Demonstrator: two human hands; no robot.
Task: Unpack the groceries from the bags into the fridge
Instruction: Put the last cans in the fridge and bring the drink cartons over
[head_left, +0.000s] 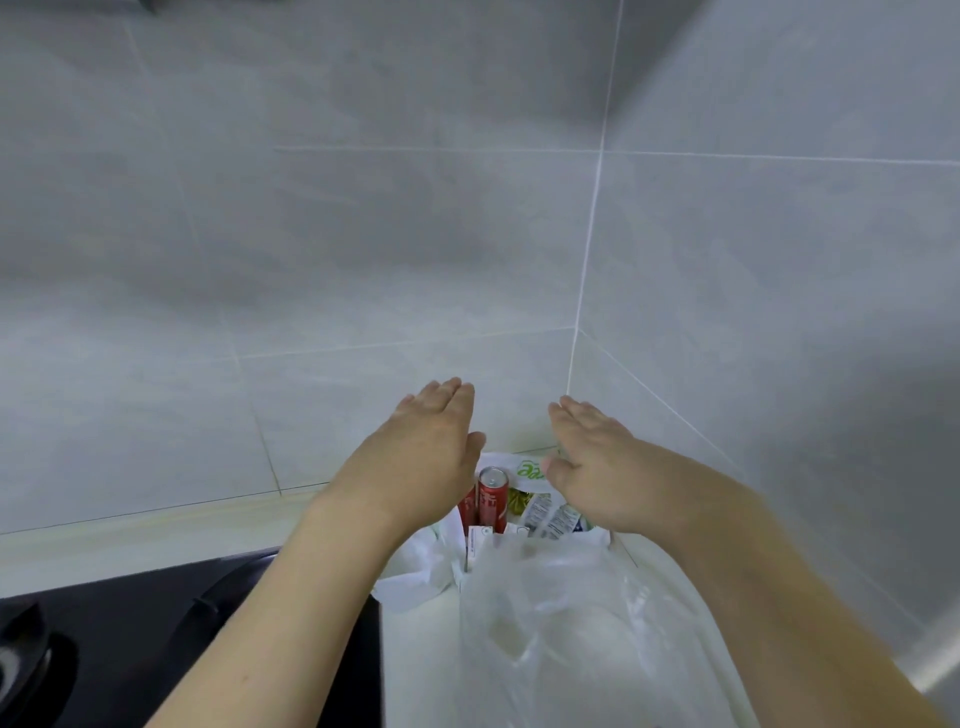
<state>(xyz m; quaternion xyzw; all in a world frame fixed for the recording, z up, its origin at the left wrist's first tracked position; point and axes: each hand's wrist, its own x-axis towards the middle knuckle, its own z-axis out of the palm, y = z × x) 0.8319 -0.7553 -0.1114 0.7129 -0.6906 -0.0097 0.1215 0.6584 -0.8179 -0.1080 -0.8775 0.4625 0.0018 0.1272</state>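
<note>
Head view showed a clear plastic bag (550, 634) nearest on the table (415, 675). Beyond it, a white grocery bag (431, 566) held red cans (492, 499) beneath both hands, left hand (415, 457) and right hand (597, 467), fingers straight together, holding nothing.

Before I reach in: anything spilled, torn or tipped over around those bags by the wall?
Nothing stands out. The red cans stand upright in the open white bag with packets beside them; no spill shows on the counter. Both the left hand and the right hand hover open above.
</note>
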